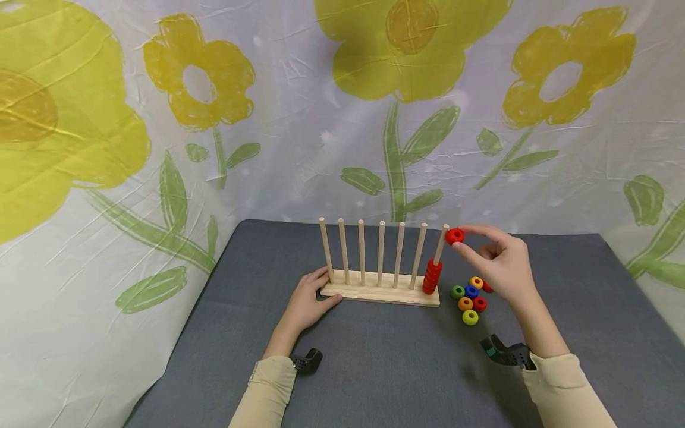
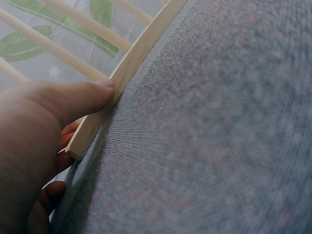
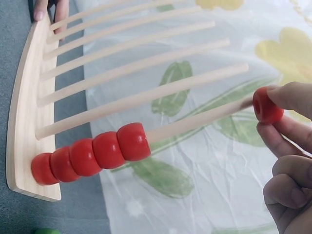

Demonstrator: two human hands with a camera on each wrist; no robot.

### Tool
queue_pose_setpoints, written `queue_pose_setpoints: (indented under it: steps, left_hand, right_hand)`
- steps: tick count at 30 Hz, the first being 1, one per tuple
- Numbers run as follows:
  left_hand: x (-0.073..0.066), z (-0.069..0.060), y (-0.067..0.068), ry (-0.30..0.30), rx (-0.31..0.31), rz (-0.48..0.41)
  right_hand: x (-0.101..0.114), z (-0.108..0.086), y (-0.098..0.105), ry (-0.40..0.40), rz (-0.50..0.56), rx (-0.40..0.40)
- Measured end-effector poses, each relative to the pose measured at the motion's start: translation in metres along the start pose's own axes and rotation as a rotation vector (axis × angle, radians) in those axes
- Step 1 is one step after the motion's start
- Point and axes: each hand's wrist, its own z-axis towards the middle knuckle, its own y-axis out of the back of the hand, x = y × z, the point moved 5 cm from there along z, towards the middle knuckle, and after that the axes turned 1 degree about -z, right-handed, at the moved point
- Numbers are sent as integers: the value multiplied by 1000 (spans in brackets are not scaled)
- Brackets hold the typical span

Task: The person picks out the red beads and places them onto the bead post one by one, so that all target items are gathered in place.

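A wooden peg rack (image 1: 382, 292) with several upright pegs stands on the dark cloth. Its rightmost peg carries a stack of several red beads (image 3: 84, 157), the lowest against the base. My right hand (image 1: 505, 264) pinches one more red bead (image 3: 267, 105) between thumb and fingertips, beside the top of that peg; whether it touches the peg tip I cannot tell. My left hand (image 1: 307, 302) grips the left end of the rack's base, with the thumb on the front edge in the left wrist view and the other fingers partly hidden behind it.
Right of the rack lies a loose group of beads, among them a green bead (image 1: 457, 292), a blue bead (image 1: 471, 292) and a yellow bead (image 1: 470, 317), with orange and red ones. Behind the table (image 1: 374, 368) hangs a flower-patterned cloth (image 1: 299, 148).
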Motion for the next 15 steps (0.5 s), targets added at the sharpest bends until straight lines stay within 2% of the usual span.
queue_pose_setpoints:
  steps: [15]
  left_hand:
    - [-1,0,0,-6,-5,-4]
  right_hand:
    - [3,5,3,-6,15,-5]
